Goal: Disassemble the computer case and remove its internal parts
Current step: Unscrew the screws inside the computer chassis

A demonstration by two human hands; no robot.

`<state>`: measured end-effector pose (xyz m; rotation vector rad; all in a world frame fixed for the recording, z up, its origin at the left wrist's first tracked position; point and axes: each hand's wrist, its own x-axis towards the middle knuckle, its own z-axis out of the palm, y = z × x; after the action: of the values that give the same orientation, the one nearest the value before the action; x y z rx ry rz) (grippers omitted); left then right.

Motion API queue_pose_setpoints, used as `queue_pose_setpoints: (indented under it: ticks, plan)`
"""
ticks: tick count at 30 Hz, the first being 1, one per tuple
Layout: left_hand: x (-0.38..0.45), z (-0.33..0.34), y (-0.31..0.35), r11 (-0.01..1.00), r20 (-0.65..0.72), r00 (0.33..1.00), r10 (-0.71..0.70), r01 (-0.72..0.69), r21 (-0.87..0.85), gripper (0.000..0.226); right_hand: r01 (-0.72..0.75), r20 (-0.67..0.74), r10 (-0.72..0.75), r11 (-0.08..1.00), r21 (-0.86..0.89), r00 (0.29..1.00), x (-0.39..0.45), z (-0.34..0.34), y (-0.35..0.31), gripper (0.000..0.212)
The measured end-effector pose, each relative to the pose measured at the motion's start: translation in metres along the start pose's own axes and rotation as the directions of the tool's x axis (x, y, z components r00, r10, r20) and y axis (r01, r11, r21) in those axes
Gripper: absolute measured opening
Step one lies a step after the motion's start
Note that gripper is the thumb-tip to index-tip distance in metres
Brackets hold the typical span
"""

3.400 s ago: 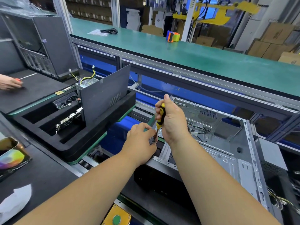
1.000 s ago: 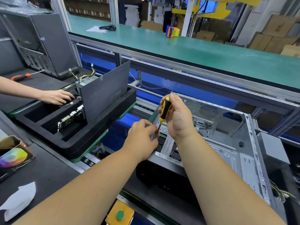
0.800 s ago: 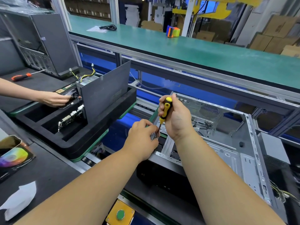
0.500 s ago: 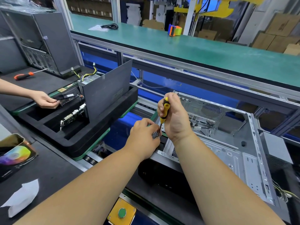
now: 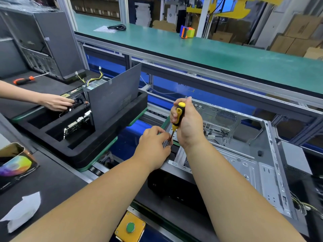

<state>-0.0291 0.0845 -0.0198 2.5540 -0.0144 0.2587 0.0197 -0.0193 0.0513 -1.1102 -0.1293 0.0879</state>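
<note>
Right hand [image 5: 187, 124] grips screwdriver [image 5: 178, 116] upright, tip down; left hand [image 5: 153, 147] pinches beside it.

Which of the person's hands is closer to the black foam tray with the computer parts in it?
Left. The left hand is just right of the foam tray, near its right end, pinching something at the case edge. The right hand, gripping the yellow screwdriver, is farther right.

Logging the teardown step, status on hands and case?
Right hand grips the screwdriver, tip down at the case frame. Left hand pinches a small part at the tip. Nothing blocking.
</note>
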Motion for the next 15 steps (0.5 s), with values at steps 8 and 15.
queue_pose_setpoints:
  ticks: [8,15]
  plan:
    - [0.0,0.0,0.0,1.0,0.002,1.0,-0.004,0.004,0.0,0.022,0.077,0.081,-0.074,0.996,-0.038,0.994,-0.003,-0.004,0.004,0.022]
    - [0.0,0.0,-0.001,1.0,0.017,1.0,0.002,-0.002,-0.003,0.018,0.041,0.003,-0.04,0.99,-0.133,0.999,0.002,-0.009,-0.001,0.024]
